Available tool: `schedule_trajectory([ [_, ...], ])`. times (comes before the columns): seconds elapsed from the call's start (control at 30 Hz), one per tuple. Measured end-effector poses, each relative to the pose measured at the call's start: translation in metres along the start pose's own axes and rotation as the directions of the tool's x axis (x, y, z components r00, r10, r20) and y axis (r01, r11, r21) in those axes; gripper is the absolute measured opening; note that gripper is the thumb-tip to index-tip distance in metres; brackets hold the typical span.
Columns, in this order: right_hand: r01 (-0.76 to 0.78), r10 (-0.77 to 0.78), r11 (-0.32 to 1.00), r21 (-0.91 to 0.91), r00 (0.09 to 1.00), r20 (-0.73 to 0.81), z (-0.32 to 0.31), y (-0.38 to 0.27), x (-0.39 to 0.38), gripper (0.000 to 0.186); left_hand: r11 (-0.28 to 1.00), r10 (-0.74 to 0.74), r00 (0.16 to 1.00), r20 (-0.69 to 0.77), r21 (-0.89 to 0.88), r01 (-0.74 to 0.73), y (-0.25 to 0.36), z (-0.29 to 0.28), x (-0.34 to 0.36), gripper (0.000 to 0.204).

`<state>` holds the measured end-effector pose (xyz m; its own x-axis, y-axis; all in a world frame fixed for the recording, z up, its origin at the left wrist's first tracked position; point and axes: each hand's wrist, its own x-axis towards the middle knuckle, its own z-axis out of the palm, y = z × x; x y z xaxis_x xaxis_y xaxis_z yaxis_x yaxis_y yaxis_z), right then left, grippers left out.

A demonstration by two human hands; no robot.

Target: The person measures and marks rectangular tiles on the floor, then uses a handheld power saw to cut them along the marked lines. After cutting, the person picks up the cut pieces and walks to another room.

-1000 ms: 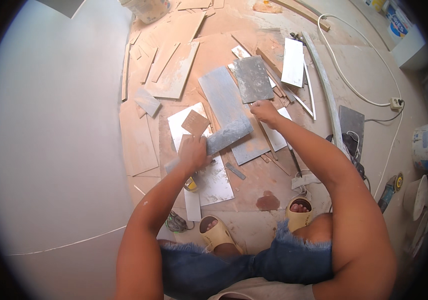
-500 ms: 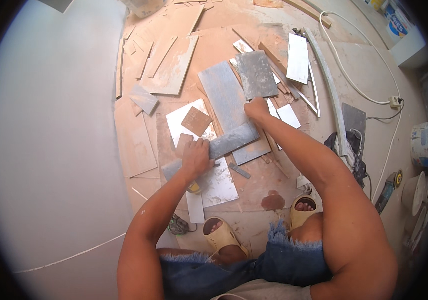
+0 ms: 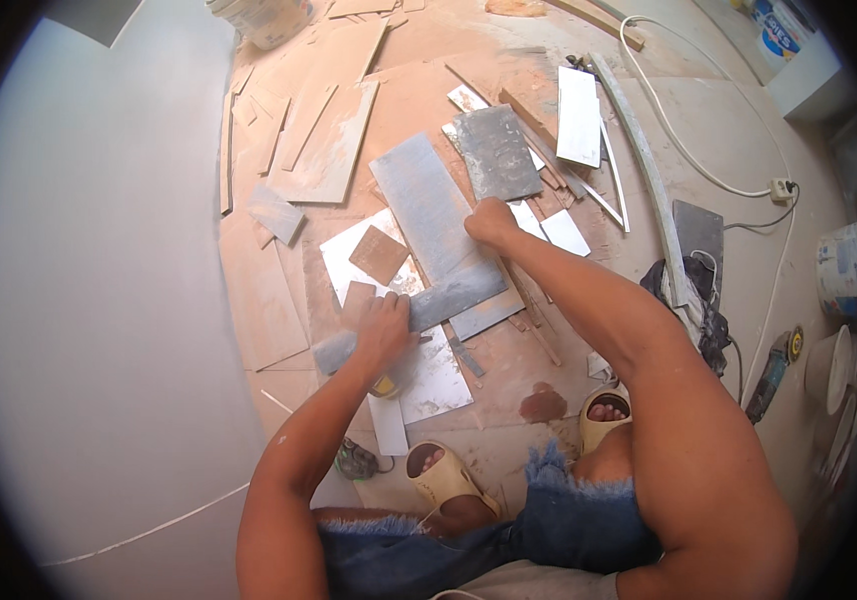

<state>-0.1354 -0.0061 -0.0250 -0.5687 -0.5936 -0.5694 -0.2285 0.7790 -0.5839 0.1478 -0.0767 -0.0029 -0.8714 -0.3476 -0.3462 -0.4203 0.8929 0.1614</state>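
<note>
My left hand [image 3: 384, 325] lies over a long grey strip [image 3: 454, 292], its fingers gripping the strip, with a small yellow object [image 3: 384, 386] partly hidden below it. The strip crosses the lower end of a grey-blue board [image 3: 419, 190]. My right hand [image 3: 489, 222] is closed at that board's right edge; what is inside it is hidden. Just beyond it lies a dark, mottled grey tile [image 3: 494, 152]. A small brown square [image 3: 379, 253] rests on a white board [image 3: 434, 385] left of the grey board.
Offcuts [image 3: 324, 145] and narrow sticks litter the floor. At right are a long rail [image 3: 639, 160], power cable with socket [image 3: 782, 190], black bag [image 3: 709, 335], angle grinder [image 3: 774, 375] and buckets [image 3: 839, 270]. My sandalled feet [image 3: 439, 470] are near the boards. A pale wall [image 3: 109, 280] fills the left.
The view has shifted slightly. My right hand has moved a little left, against the grey-blue board's edge. My left hand stays on the grey strip.
</note>
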Motion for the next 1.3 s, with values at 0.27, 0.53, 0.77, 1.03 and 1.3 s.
schedule_trajectory([
  [0.27, 0.459, -0.721, 0.611, -0.645, 0.659, -0.214, -0.011, 0.035, 0.001, 0.024, 0.999, 0.009, 1.0, -0.015, 0.047, -0.009, 0.012, -0.007, 0.014, 0.064],
  [0.53, 0.407, -0.651, 0.491, -0.77, 0.759, -0.015, -0.063, 0.049, 0.005, 0.023, 0.997, 0.018, 1.0, -0.001, 0.073, -0.018, 0.021, -0.01, 0.038, 0.069],
  [0.77, 0.384, -0.429, 0.842, -0.379, 0.903, -0.037, -0.152, 0.125, -0.083, 0.033, 0.994, -0.031, 0.998, 0.053, 0.106, 0.025, 0.022, -0.036, 0.071, 0.06],
  [1.03, 0.02, -0.165, 0.963, -0.267, 0.83, -0.533, -0.256, 0.304, -0.137, 0.029, 0.983, -0.04, 0.999, 0.014, 0.179, 0.037, 0.013, -0.045, 0.108, 0.034],
  [1.3, -0.005, 0.005, 1.0, 0.003, 0.51, -0.86, -0.296, 0.373, -0.19, 0.024, 0.983, -0.006, 0.994, -0.109, 0.183, 0.025, -0.017, -0.027, 0.097, 0.061],
])
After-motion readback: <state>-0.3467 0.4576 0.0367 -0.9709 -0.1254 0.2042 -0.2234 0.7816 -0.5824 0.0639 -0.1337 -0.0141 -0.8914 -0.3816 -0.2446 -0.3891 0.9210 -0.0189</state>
